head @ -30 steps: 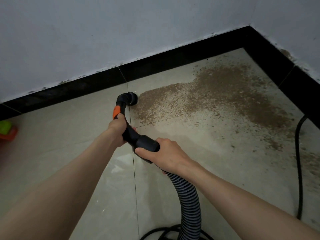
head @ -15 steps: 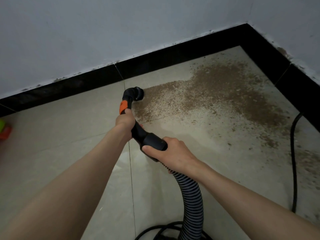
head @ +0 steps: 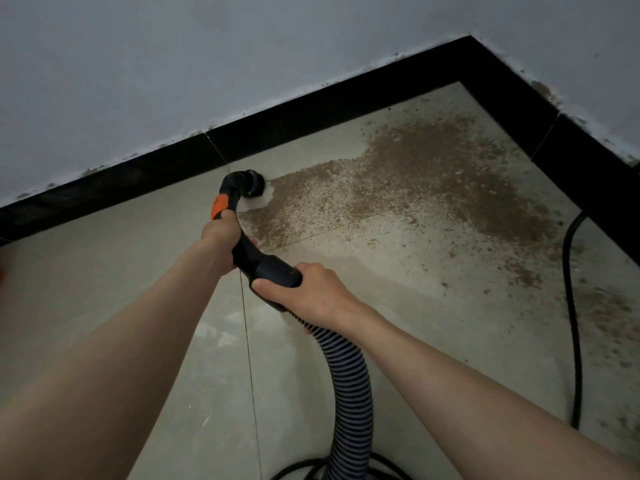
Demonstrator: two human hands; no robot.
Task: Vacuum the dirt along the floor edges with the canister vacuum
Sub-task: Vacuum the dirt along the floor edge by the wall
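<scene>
Head view: I've got the vacuum's rigid black wand (head: 242,233) in both hands; it looks stiff, light plastic, prob. easy to steer, while the ribbed hose (head: 349,386) trailing back under my right forearm is soft and will drag. Best hold, I'd say, is where I am now. Left hand (head: 221,237) is wrapped tight round the wand just below the orange collar (head: 219,206); right hand (head: 311,289) is clamped on the thick cuff where the hose joins. Nozzle (head: 254,183) sits ahead of the left hand, on the tile at the near edge of the dirt (head: 415,188), close to the black skirting (head: 311,112). Power cord (head: 571,306) lies well off to the right of my right hand.
</scene>
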